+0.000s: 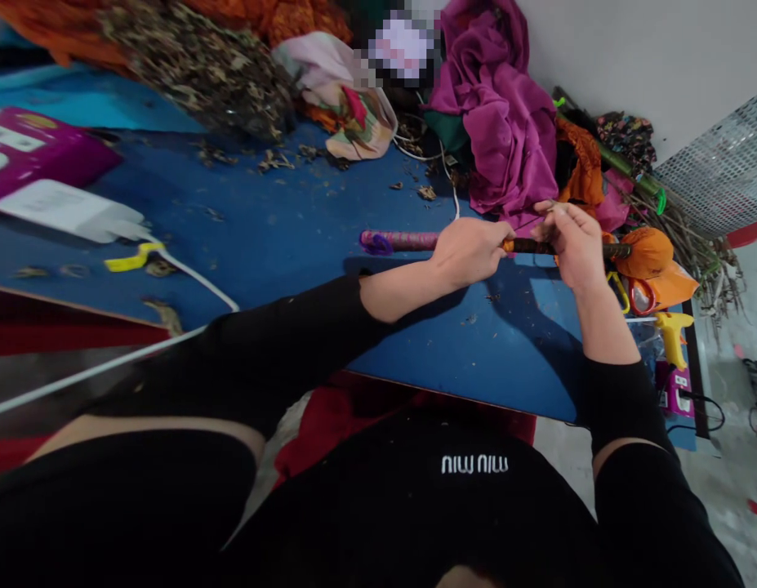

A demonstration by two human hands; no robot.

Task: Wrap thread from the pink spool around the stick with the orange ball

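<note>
Wrapped stick [411, 240] lay level just above the blue bench [317, 204], reaching from one o'clock to three o'clock as reckoned from the middle of the view, pinkish at its nearer-to-centre end and dark brown beyond. The left hand [467, 249] was clamped around it at two o'clock, back of the hand uppermost, knuckles bent and fingers curled closed; its forearm stretched in from eight o'clock, elbow bent, in a black sleeve [280, 343]. The right hand [577, 241] arched over the stick near three o'clock, its forearm rising steeply from four o'clock, wrist bent inward. Its fingers were bent and close together, but at that size I could not tell whether they clamped the stick or a small scrap.

At nine to ten o'clock sat a purple package [60, 155], its contents hidden, with a white power strip [75, 212] just beside it. Dried leaves [200, 69] were heaped at ten to eleven o'clock, crumbs scattered nearby. Magenta cloth [506, 122] was bunched at one o'clock. An orange bundle [646, 253] adjoined the stick's far end, and a yellow glue gun [673, 335] lay near it.
</note>
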